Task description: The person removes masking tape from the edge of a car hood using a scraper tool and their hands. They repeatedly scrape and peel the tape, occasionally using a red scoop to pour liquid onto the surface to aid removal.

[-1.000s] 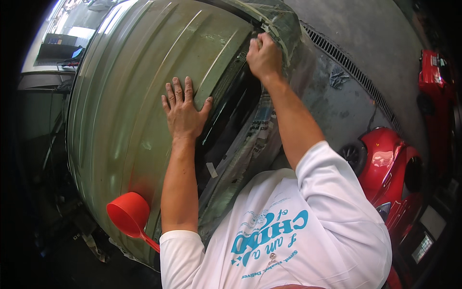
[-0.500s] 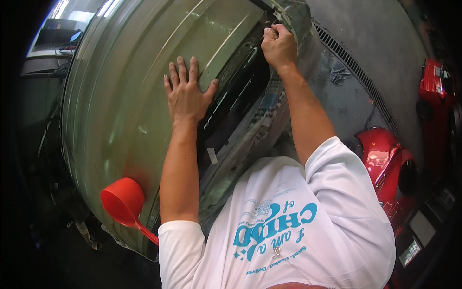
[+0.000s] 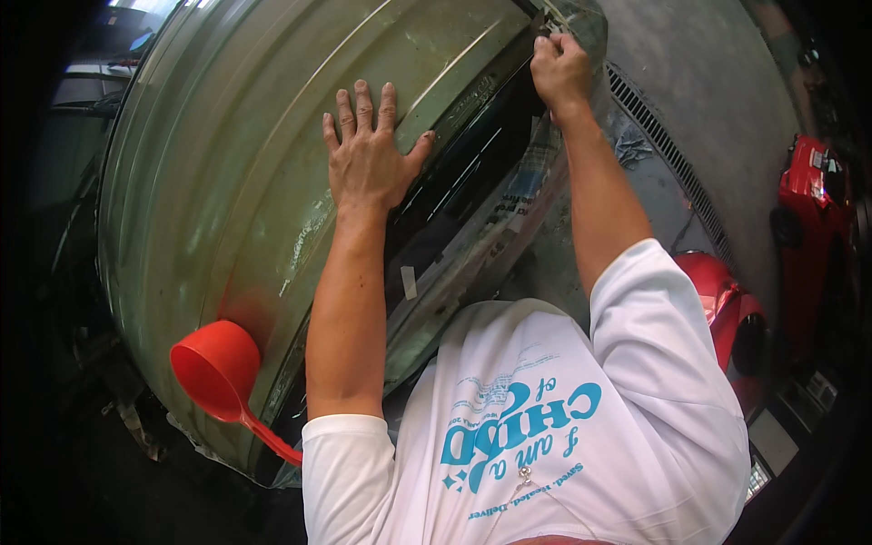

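Note:
My left hand [image 3: 372,163] lies flat on the pale green ribbed car roof [image 3: 245,163], fingers spread, the thumb near the dark window band [image 3: 472,163]. Beyond it, at the far end of that band, my right hand [image 3: 561,71] is closed with its fingertips pinched at the roof's edge, beside plastic film [image 3: 589,27]. What those fingers hold, if anything, is too small to make out. Water streaks and drops show on the roof left of my left forearm. A red dipper [image 3: 218,363] rests on the roof, its handle toward my left sleeve.
Printed masking paper [image 3: 527,186] and film cover the car's side below the window band. On the grey floor run a drain grate [image 3: 668,136] and, beside it, a crumpled cloth or sheet [image 3: 631,150]. Red cars [image 3: 813,191] stand at the right.
The view has shifted, so my hands appear slightly higher and farther right and the dipper farther left. My left hand stays flat on the roof; my right hand stays pinched at its edge.

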A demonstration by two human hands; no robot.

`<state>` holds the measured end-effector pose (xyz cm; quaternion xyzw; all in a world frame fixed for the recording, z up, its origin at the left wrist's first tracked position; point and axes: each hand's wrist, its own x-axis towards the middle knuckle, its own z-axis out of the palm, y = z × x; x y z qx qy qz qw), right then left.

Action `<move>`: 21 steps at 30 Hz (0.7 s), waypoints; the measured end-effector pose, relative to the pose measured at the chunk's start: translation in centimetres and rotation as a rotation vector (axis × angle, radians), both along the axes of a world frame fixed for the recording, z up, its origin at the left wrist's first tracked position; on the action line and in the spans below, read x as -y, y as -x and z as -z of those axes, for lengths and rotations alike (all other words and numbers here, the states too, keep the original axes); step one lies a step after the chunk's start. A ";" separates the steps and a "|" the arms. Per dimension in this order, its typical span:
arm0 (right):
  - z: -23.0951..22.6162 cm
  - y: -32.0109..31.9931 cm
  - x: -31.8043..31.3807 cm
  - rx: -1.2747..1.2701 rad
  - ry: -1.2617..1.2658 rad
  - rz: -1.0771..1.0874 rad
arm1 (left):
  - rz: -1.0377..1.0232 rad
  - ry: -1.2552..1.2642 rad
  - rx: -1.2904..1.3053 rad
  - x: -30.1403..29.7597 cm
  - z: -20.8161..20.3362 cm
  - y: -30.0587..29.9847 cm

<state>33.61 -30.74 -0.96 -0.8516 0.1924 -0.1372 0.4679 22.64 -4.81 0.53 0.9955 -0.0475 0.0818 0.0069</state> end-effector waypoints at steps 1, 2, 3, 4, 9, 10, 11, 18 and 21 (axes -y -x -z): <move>1.0 1.2 0.0 0.013 0.030 -0.027 | 0.006 0.000 0.000 0.0 0.0 0.0; 1.4 2.0 -0.1 0.023 0.057 -0.052 | 0.014 -0.003 -0.003 0.0 0.0 0.3; 1.2 1.5 0.3 0.025 0.033 -0.060 | 0.023 -0.006 -0.006 0.1 -0.1 0.4; 0.7 0.7 0.7 0.028 0.008 -0.066 | 0.019 -0.009 0.004 0.0 -0.1 -0.1; 0.8 2.2 -0.1 0.019 0.141 -0.042 | 0.008 -0.026 -0.035 0.1 0.0 0.6; 0.1 1.0 0.0 0.052 0.151 -0.053 | 0.002 -0.026 -0.010 0.1 -0.1 -0.4; -0.2 1.1 0.1 0.060 0.161 -0.060 | 0.001 -0.024 -0.008 0.0 -0.3 -0.3; 2.1 -0.1 0.3 0.128 0.194 0.031 | 0.000 -0.015 -0.018 0.1 -0.1 0.0; 0.9 -0.2 0.7 0.018 0.099 -0.003 | -0.009 -0.021 -0.015 -0.1 0.1 0.1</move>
